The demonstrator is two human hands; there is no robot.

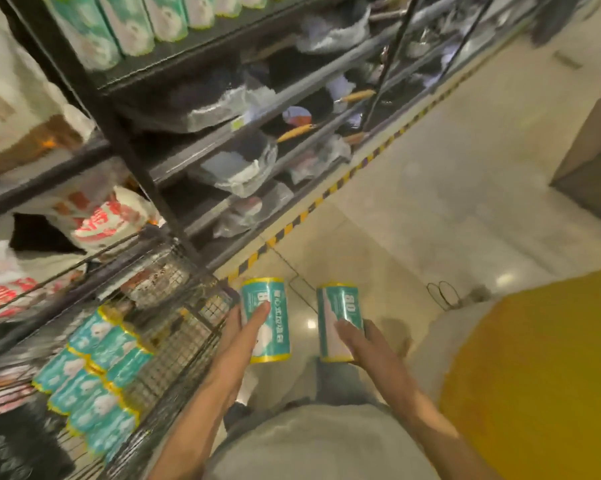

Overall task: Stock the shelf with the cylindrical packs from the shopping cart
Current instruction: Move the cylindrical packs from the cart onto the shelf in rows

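Wire shopping cart [174, 327] of teal packs [94, 372] abuts the black shelf [125, 133]; left hand [243, 327] grips one teal cylindrical pack [267, 320]; right hand [356, 337] grips another [337, 306].

1. A pale, glossy tiled floor [430, 209] fills the right half of the view and mirrors small bright spots of ceiling light [505, 279].
2. A yellow-and-black hazard stripe [330, 194] runs along the floor at the foot of the racking.
3. Dark metal racking [125, 143] stands on the left, its tiers crowded with plastic-wrapped goods [238, 169] and red-and-white printed bags [101, 216].
4. A grey block-like fixture [590, 161] stands at the right edge.
5. A large yellow surface [541, 375] fills the lower right corner.
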